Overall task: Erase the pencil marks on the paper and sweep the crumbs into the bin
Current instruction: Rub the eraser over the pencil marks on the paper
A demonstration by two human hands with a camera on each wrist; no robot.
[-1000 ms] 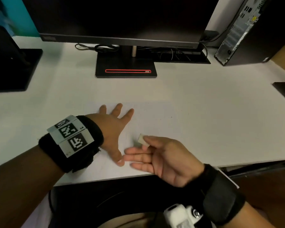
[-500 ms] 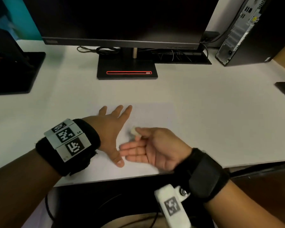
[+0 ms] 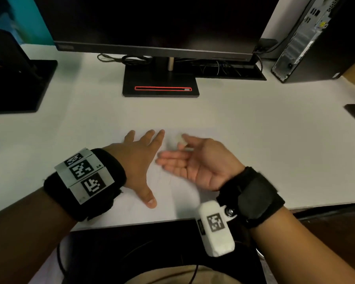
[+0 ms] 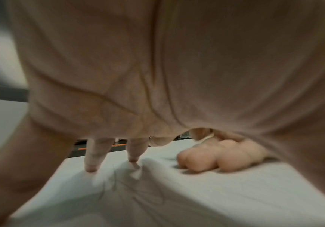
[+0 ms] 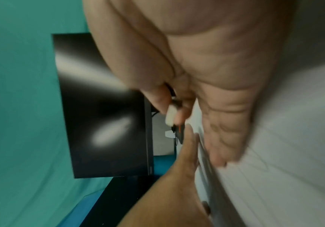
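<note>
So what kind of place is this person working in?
Most likely an office or computer workstation: a white desk carries a monitor on a black stand, with a desktop computer tower at the right and cables behind.

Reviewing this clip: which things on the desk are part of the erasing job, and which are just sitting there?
In use:
paper, pressed flat by the left hand
eraser, pinched in the right hand

Just there:
monitor on its stand
cables
computer tower
second stand at left

No bin in view.
</note>
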